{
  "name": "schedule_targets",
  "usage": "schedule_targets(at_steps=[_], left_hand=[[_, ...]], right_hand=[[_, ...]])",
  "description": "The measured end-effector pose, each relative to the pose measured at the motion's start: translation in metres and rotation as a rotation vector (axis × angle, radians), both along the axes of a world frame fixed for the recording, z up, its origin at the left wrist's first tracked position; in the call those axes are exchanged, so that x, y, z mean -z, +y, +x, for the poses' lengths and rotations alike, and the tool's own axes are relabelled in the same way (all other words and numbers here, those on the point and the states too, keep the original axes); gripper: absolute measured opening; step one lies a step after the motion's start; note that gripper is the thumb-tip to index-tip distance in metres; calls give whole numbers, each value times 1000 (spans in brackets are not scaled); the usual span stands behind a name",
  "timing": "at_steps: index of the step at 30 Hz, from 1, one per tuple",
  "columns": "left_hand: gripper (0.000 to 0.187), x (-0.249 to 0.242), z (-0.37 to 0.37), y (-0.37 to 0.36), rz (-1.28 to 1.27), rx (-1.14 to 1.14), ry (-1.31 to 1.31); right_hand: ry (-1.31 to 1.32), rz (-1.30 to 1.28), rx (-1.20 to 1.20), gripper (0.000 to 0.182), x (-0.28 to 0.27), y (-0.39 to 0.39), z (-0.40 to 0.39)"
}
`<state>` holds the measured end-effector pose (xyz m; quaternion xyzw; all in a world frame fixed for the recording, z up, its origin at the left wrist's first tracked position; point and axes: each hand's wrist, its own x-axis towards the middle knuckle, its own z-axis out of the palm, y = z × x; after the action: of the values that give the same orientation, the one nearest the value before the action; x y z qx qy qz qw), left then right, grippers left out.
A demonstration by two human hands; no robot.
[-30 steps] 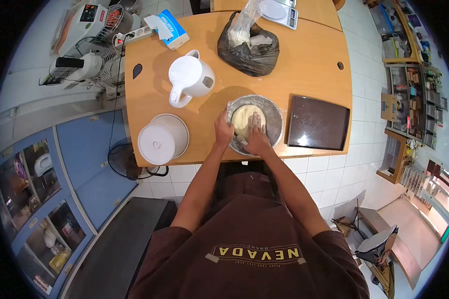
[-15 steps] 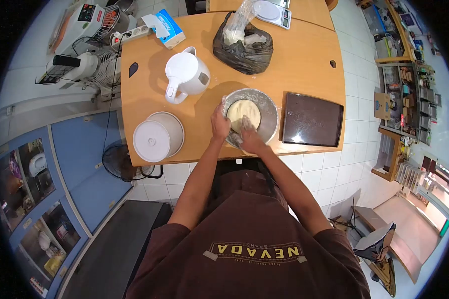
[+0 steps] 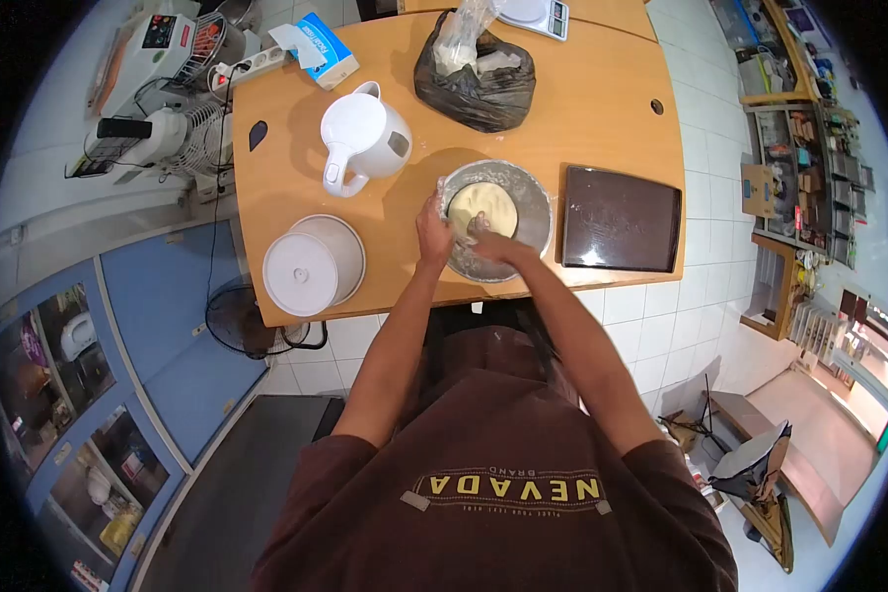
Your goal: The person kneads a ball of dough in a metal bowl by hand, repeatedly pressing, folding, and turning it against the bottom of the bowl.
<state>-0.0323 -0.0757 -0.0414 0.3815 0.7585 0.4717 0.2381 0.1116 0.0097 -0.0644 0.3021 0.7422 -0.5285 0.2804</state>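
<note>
A round, pale ball of dough (image 3: 485,205) lies in a metal mixing bowl (image 3: 535,222), whose inner wall is smeared with flour. My left hand (image 3: 434,232) is closed on the bowl's left rim. Inside the bowl, my right hand (image 3: 493,244) presses on the near side of the dough with its fingers bent in. The dough hides part of those fingertips. To the right of the bowl lies a dark rectangular baking tray (image 3: 622,219).
A white electric kettle (image 3: 357,133) and a white lidded container (image 3: 306,268) stand left of the bowl. Behind it sits a black plastic bag (image 3: 474,89) with a clear bag inside. A tissue box (image 3: 321,49) and a kitchen scale (image 3: 538,15) are farther back.
My right hand's fingers, stretched over the dough before, are now bent at its near edge. My left hand stays on the bowl's rim. The whole view has shifted slightly.
</note>
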Motion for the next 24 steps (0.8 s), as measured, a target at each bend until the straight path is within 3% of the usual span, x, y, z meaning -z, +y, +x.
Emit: schedule_targets(at_steps=[3, 7, 10, 13, 18, 21, 24], left_hand=[[76, -5, 1, 0, 29, -10, 40], [76, -4, 3, 1, 25, -4, 72], [74, -2, -1, 3, 58, 18, 61], [74, -6, -3, 2, -34, 27, -7], [63, -15, -3, 4, -137, -19, -67], [63, -2, -6, 4, -64, 17, -35], [75, -5, -1, 4, -21, 7, -43]], right_hand=[[281, 325, 127, 50, -25, -3, 33], [11, 442, 94, 61, -62, -20, 47], [78, 729, 25, 74, -33, -43, 50], [-101, 672, -67, 82, -29, -46, 40], [-139, 657, -53, 84, -24, -44, 28], [-212, 596, -90, 86, -30, -35, 20], [-140, 476, 13, 83, -29, -31, 27]])
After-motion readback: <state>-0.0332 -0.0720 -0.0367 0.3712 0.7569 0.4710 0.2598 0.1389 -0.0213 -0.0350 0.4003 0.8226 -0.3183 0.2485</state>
